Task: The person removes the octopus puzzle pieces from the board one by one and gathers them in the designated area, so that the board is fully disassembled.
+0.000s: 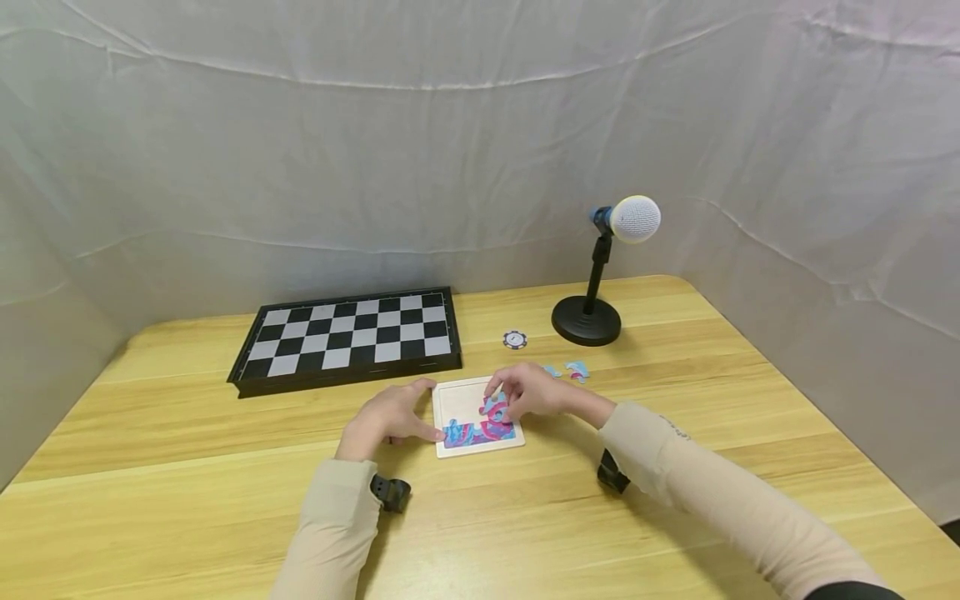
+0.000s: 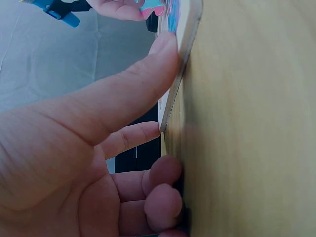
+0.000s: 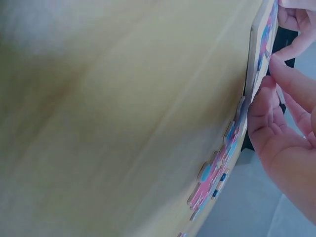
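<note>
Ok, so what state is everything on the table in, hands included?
Puzzle tray: flat on the table, partly filled
Left hand: touching the tray's left side
Right hand: pinching a puzzle piece
Puzzle piece: held at the tray, seating unclear
Loose pieces: lying on the table
Checkered board: flat, squares up
Chip: lying flat
Microphone: mounted on its upright stand

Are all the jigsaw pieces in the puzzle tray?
No, loose jigsaw pieces lie on the wooden table beyond the right hand, outside the puzzle tray.

From afar, I look onto what appears a makeshift studio booth, creased grey cloth (image 1: pixel 375 167) hung behind and beside a wood-grain table (image 1: pixel 187 500).
</note>
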### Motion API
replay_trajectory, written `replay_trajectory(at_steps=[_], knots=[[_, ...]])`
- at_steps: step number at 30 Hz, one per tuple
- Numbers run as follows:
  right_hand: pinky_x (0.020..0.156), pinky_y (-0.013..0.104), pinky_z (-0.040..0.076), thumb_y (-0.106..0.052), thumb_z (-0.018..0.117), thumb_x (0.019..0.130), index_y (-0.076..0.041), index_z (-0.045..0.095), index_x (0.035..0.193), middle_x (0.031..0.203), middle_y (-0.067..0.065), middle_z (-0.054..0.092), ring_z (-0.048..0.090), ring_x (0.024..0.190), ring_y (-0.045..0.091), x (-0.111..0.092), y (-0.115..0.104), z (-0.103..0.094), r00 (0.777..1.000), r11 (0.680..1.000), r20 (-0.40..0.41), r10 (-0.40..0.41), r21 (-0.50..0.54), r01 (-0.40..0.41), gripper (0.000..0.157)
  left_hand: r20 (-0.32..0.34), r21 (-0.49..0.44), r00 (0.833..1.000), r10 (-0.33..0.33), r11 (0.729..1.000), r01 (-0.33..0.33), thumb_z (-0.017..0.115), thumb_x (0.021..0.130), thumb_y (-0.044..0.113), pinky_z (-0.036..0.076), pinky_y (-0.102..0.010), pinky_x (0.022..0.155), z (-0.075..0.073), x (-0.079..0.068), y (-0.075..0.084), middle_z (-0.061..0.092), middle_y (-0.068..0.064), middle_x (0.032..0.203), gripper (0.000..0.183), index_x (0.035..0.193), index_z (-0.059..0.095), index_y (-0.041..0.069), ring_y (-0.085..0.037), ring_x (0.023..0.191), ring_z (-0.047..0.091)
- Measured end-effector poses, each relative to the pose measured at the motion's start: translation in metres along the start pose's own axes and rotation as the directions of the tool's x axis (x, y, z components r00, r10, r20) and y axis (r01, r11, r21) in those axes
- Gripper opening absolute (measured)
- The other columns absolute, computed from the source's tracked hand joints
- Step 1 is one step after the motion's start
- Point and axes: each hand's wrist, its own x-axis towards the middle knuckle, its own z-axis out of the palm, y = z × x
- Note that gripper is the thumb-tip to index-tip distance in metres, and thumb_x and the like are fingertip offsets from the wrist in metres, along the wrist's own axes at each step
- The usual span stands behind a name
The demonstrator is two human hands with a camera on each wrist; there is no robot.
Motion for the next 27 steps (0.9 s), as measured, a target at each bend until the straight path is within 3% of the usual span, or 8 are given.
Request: replay_trajectory(at_steps=[7, 14, 21, 27], knots=[[0.053, 0.021, 0.041, 0.005, 0.067, 0.074, 0.005, 0.062, 0.100, 0.071, 0.006, 0.058, 0.047, 0.056, 0.009, -0.003, 0.006, -0.005, 0.999, 0.993, -0.018, 0.032, 0.117, -0.030, 0.027, 0.008, -0.009, 1.000, -0.006, 1.000, 0.007, 0.077, 0.068, 0.035, 0.038, -0.025, 0.045, 0.001, 0.000, 0.000, 0.051, -0.016, 0.105, 0.083, 0.137, 0.034, 0.018, -0.016, 0.045, 0.046], [0.057, 0.029, 0.049, 0.002, 0.060, 0.082, 0.009, 0.061, 0.105, 0.072, 0.010, 0.060, 0.054, 0.058, 0.015, -0.007, 0.011, -0.009, 0.996, 0.973, -0.039, 0.076, 0.223, -0.066, 0.023, 0.002, -0.012, 1.000, 0.014, 1.000, -0.014, 0.077, 0.068, 0.034, 0.038, -0.025, 0.045, 0.001, 0.000, 0.000, 0.051, -0.017, 0.107, 0.083, 0.137, 0.034, 0.016, -0.016, 0.045, 0.045], [0.048, 0.023, 0.040, -0.004, 0.055, 0.088, 0.005, 0.061, 0.109, 0.069, 0.003, 0.059, 0.055, 0.057, 0.013, -0.012, 0.014, -0.013, 0.983, 0.955, -0.060, 0.172, 0.254, -0.152, 0.024, 0.001, -0.013, 1.000, 0.007, 1.000, -0.007, 0.076, 0.068, 0.035, 0.039, -0.025, 0.045, 0.000, 0.000, 0.001, 0.051, -0.016, 0.106, 0.083, 0.137, 0.034, 0.017, -0.016, 0.046, 0.046], [0.054, 0.024, 0.046, -0.003, 0.054, 0.088, 0.007, 0.058, 0.112, 0.070, 0.006, 0.060, 0.054, 0.058, 0.013, -0.020, 0.018, -0.019, 0.981, 0.923, -0.054, 0.187, 0.351, -0.157, 0.026, 0.004, -0.011, 1.000, 0.001, 1.000, -0.001, 0.076, 0.068, 0.035, 0.038, -0.025, 0.044, 0.000, 0.000, 0.000, 0.053, -0.015, 0.099, 0.083, 0.137, 0.034, 0.018, -0.015, 0.045, 0.045]])
